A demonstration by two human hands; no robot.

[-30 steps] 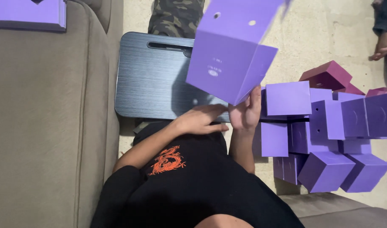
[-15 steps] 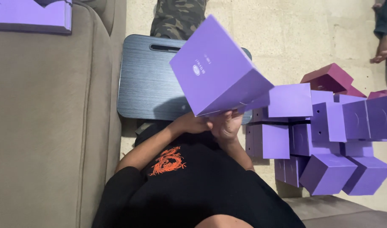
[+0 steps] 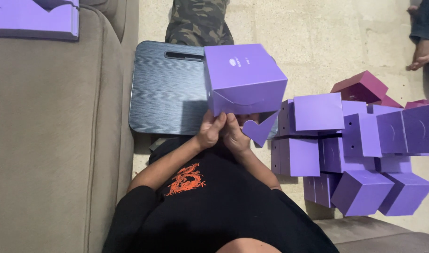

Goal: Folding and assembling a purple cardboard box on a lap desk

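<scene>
Holding a purple box [image 3: 245, 77] from below, both hands meeting at its lower edge above a dark grey lap tray [image 3: 170, 91]. Left hand [image 3: 210, 132] curled, fingers closed against the box's underside; right hand [image 3: 235, 133] just beside it, touching it, fingers likewise pinched on the lower edge. Box raised and tilted, top face toward the camera, a curved seam along its front, a loose pointed flap [image 3: 260, 130] hanging from the bottom right corner. Black shirt [image 3: 209, 206] with orange emblem at bottom centre. Beige sofa [image 3: 50, 140] along the left side, flat purple sheets [image 3: 31, 18] lying on it at upper left. Stack of finished purple boxes [image 3: 355, 145] on the tiled floor [image 3: 327, 42] to the right, just beside the held box; a few maroon boxes [image 3: 362, 86] behind the stack. Camouflage trouser leg [image 3: 198, 21] beyond the tray at top. Another person's hand [image 3: 421, 54] at the upper right edge, well apart from the work.
</scene>
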